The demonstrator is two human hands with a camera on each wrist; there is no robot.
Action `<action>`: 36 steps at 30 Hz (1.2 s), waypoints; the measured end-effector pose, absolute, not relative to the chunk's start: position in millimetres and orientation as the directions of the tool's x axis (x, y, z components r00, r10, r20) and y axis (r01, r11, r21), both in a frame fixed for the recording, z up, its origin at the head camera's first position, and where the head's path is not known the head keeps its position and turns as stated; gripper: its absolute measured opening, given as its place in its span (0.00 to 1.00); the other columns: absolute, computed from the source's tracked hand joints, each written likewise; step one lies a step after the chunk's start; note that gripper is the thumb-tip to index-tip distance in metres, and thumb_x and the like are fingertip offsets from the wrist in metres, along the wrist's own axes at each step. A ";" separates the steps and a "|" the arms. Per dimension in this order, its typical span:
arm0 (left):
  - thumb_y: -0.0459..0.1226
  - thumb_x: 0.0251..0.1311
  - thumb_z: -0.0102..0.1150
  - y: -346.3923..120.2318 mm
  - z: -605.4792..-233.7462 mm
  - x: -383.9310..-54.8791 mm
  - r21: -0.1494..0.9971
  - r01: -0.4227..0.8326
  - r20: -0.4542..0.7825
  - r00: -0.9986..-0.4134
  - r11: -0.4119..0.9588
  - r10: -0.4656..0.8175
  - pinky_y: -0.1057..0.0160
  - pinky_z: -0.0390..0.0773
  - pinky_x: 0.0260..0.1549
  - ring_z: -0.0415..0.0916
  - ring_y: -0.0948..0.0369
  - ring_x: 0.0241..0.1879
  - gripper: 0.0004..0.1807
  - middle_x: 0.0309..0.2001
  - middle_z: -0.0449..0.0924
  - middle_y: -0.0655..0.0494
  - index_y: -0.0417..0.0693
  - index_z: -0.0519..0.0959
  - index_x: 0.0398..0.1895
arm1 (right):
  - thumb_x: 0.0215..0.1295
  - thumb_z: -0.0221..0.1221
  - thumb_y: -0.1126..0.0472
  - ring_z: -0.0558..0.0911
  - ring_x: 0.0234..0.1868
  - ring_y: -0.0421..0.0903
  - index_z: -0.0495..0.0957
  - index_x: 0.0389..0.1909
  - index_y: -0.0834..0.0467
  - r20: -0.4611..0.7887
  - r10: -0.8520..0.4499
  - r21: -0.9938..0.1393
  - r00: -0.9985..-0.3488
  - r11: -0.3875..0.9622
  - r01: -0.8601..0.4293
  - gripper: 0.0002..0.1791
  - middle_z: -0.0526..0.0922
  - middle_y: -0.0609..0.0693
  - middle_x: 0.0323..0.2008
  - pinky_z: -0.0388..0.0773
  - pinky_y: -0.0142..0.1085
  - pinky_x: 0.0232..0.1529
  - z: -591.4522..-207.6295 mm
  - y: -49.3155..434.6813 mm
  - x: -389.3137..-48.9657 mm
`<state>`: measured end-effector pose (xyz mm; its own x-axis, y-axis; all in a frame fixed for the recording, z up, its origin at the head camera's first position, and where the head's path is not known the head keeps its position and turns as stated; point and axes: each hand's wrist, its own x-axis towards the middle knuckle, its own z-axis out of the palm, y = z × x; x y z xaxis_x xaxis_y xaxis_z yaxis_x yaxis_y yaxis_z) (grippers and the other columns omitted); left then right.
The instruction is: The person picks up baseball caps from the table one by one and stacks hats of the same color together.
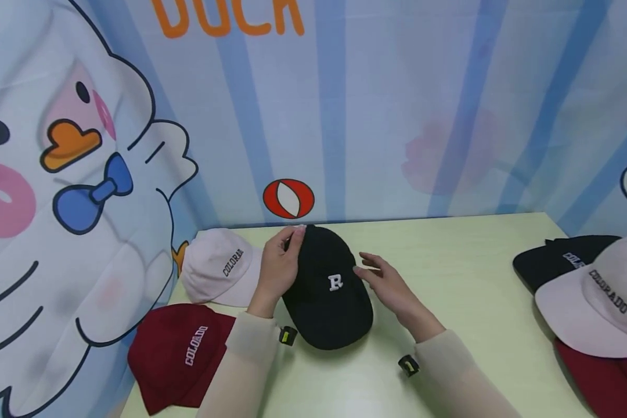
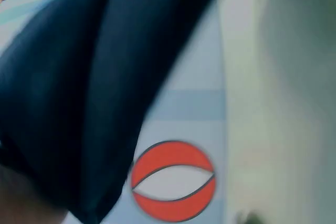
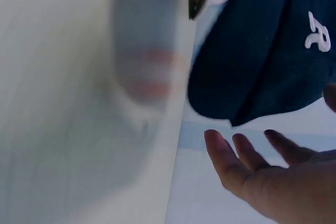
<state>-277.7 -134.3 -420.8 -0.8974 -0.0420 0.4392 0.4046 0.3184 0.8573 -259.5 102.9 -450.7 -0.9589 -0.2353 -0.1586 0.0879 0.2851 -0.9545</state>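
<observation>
A black baseball cap (image 1: 319, 252) with a white letter R is held tilted over the table, its brim pointing down toward me. My left hand (image 1: 279, 264) grips its upper left edge between thumb and fingers. The cap (image 2: 79, 77) fills much of the left wrist view and hides most of that hand. Beside the cap's right side is my right hand (image 1: 389, 284), fingers spread and relaxed. In the right wrist view, the fingers (image 3: 226, 161) of this hand stand apart from the lower edge of the cap (image 3: 247, 72).
Left of the black cap lie a pale pink cap (image 1: 209, 267) and a maroon cap (image 1: 169, 348). On the right, another pale cap (image 1: 606, 307) overlaps a black cap (image 1: 538, 264) and a maroon one (image 1: 595, 377). A printed cloth backdrop (image 1: 376, 116) rises behind the pale green table (image 1: 470, 267).
</observation>
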 end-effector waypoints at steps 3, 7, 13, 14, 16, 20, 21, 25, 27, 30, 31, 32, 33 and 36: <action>0.50 0.79 0.50 -126.6 -430.4 -286.0 0.898 0.379 0.373 -0.925 0.223 0.071 0.63 0.70 0.32 0.69 0.59 0.29 0.21 0.25 0.66 0.53 0.46 0.79 0.33 | 0.78 0.53 0.40 0.58 0.81 0.61 0.51 0.83 0.47 -0.155 -0.285 -0.960 -0.946 0.269 0.077 0.40 0.53 0.58 0.82 0.55 0.61 0.79 -448.2 106.3 -266.0; 0.51 0.79 0.49 -117.8 -441.9 -290.4 0.937 0.320 0.295 -0.939 0.137 0.177 0.64 0.71 0.27 0.70 0.58 0.24 0.21 0.24 0.67 0.55 0.47 0.77 0.32 | 0.78 0.49 0.34 0.50 0.84 0.59 0.48 0.84 0.43 -0.169 -0.309 -0.962 -0.936 0.256 0.090 0.41 0.49 0.55 0.84 0.46 0.61 0.81 -451.7 110.1 -273.5; 0.52 0.79 0.49 -114.2 -454.1 -292.9 0.968 0.237 0.209 -0.941 0.079 0.265 0.64 0.78 0.31 0.76 0.60 0.26 0.21 0.25 0.75 0.57 0.46 0.81 0.39 | 0.80 0.45 0.35 0.49 0.84 0.58 0.55 0.81 0.57 -0.177 -0.354 -0.975 -0.919 0.189 0.115 0.41 0.56 0.59 0.81 0.40 0.59 0.82 -463.0 118.4 -278.6; 0.52 0.79 0.49 -114.2 -455.7 -294.0 0.971 0.226 0.198 -0.940 0.072 0.277 0.64 0.78 0.31 0.76 0.60 0.26 0.21 0.24 0.75 0.57 0.45 0.80 0.40 | 0.80 0.46 0.36 0.53 0.82 0.58 0.59 0.77 0.60 -0.172 -0.352 -0.978 -0.920 0.169 0.118 0.39 0.62 0.60 0.77 0.41 0.60 0.82 -464.4 120.0 -279.1; 0.52 0.79 0.50 -115.2 -457.9 -295.6 0.975 0.209 0.181 -0.942 0.074 0.283 0.64 0.79 0.31 0.77 0.61 0.26 0.21 0.24 0.76 0.58 0.45 0.81 0.40 | 0.79 0.50 0.39 0.63 0.75 0.56 0.68 0.65 0.60 -0.161 -0.335 -0.984 -0.928 0.125 0.126 0.31 0.72 0.59 0.66 0.46 0.60 0.80 -466.4 121.9 -279.7; 0.53 0.77 0.52 -120.1 -462.8 -299.3 0.978 0.187 0.161 -0.957 0.088 0.243 0.63 0.79 0.32 0.78 0.60 0.27 0.21 0.25 0.79 0.59 0.45 0.83 0.40 | 0.78 0.56 0.46 0.71 0.56 0.49 0.71 0.40 0.54 -0.104 -0.299 -0.995 -0.949 0.024 0.102 0.16 0.74 0.47 0.41 0.57 0.52 0.73 -466.7 121.1 -280.4; 0.54 0.76 0.54 -121.4 -463.8 -300.2 0.979 0.180 0.157 -0.964 0.093 0.217 0.64 0.79 0.33 0.78 0.60 0.28 0.21 0.26 0.79 0.59 0.46 0.83 0.39 | 0.78 0.56 0.46 0.72 0.53 0.47 0.70 0.37 0.53 -0.093 -0.289 -0.996 -0.953 0.010 0.094 0.15 0.73 0.45 0.38 0.59 0.49 0.71 -465.6 120.1 -280.1; 0.57 0.70 0.61 -122.0 -466.4 -304.3 0.984 0.132 0.123 -0.989 0.118 0.080 0.62 0.75 0.33 0.74 0.60 0.27 0.21 0.23 0.74 0.60 0.49 0.82 0.32 | 0.78 0.56 0.47 0.72 0.50 0.45 0.72 0.38 0.51 -0.079 -0.205 -0.997 -0.976 -0.009 0.083 0.12 0.73 0.42 0.38 0.61 0.41 0.62 -459.7 117.8 -279.9; 0.57 0.68 0.63 -122.0 -466.7 -304.7 0.985 0.101 0.100 -0.995 0.139 0.012 0.62 0.73 0.35 0.72 0.59 0.29 0.21 0.25 0.73 0.59 0.50 0.81 0.31 | 0.78 0.56 0.47 0.71 0.52 0.45 0.72 0.40 0.51 -0.090 -0.150 -0.996 -0.985 -0.004 0.092 0.12 0.74 0.42 0.41 0.62 0.39 0.62 -457.2 115.9 -279.5; 0.56 0.70 0.61 -121.6 -466.2 -303.9 0.984 0.058 0.067 -0.997 0.169 -0.046 0.59 0.75 0.42 0.74 0.57 0.37 0.18 0.34 0.77 0.57 0.51 0.82 0.39 | 0.79 0.56 0.47 0.71 0.54 0.45 0.72 0.43 0.52 -0.117 -0.082 -0.993 -0.990 -0.009 0.119 0.12 0.74 0.42 0.44 0.62 0.38 0.63 -456.0 113.2 -280.0; 0.55 0.71 0.60 -121.4 -465.5 -303.3 0.984 0.045 0.055 -0.997 0.175 -0.056 0.58 0.76 0.46 0.75 0.57 0.41 0.17 0.39 0.79 0.56 0.52 0.82 0.44 | 0.79 0.55 0.47 0.71 0.55 0.45 0.72 0.43 0.52 -0.127 -0.067 -0.992 -0.990 -0.014 0.128 0.12 0.75 0.42 0.44 0.63 0.38 0.64 -456.4 112.5 -280.8; 0.55 0.73 0.59 -121.1 -465.0 -302.8 0.983 0.033 0.046 -0.997 0.182 -0.064 0.56 0.76 0.51 0.76 0.56 0.45 0.17 0.45 0.80 0.56 0.53 0.82 0.48 | 0.79 0.55 0.47 0.71 0.55 0.45 0.72 0.44 0.52 -0.135 -0.057 -0.991 -0.989 -0.017 0.136 0.12 0.76 0.41 0.44 0.63 0.38 0.64 -457.0 111.7 -281.8; 0.55 0.73 0.57 -121.0 -464.5 -302.2 0.982 0.022 0.036 -0.997 0.187 -0.071 0.55 0.76 0.55 0.76 0.56 0.50 0.18 0.50 0.80 0.55 0.54 0.81 0.52 | 0.79 0.55 0.47 0.72 0.56 0.45 0.72 0.44 0.52 -0.140 -0.050 -0.990 -0.989 -0.024 0.141 0.12 0.76 0.41 0.45 0.63 0.38 0.65 -457.8 110.9 -283.3; 0.55 0.76 0.53 -120.0 -463.0 -301.6 0.984 -0.008 0.008 -0.996 0.181 -0.087 0.49 0.72 0.66 0.74 0.53 0.61 0.21 0.61 0.78 0.53 0.56 0.78 0.62 | 0.79 0.55 0.45 0.71 0.57 0.46 0.72 0.44 0.50 -0.148 -0.040 -0.988 -0.988 -0.039 0.149 0.12 0.77 0.40 0.45 0.62 0.38 0.66 -460.4 108.6 -289.4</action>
